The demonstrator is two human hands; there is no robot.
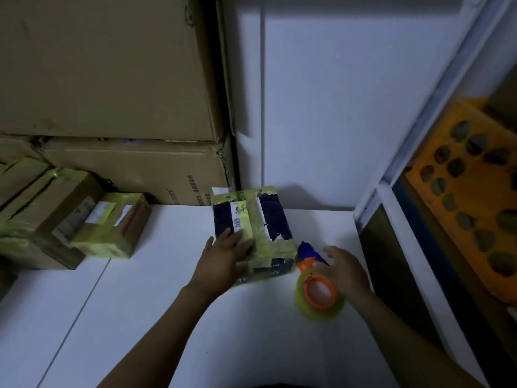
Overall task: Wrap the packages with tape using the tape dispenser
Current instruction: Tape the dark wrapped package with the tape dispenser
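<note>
**Dark package under the left hand, tape dispenser at the right hand**

At the far left, a cluster of taped packages (42,214) sits on the white surface (140,303). They are brown cartons banded in yellowish tape, and a smaller one (112,225) with a white label lies nearest the middle. Behind them two large cardboard boxes (106,65) are stacked against the wall.

Near the centre lies the dark package (251,228), at the back of the surface close to the wall. Strips of yellowish tape cross its top and wrap its near edge. The left hand (223,256) rests on its near left part, released, with the fingers straight and flat on the taped top.

Just right of the package is the tape dispenser (316,287), with a blue and orange body and a yellowish roll around an orange hub. Its blue end is just beside the package's near right corner. The right hand (347,273) lies against the roll's right side with the thumb lifted. The view is blurred and the fingers are hidden, so I cannot tell whether it is grasping the dispenser.

At the far right, an orange tray (470,191) holding dark rounded pieces sits within a shelf frame.
</note>
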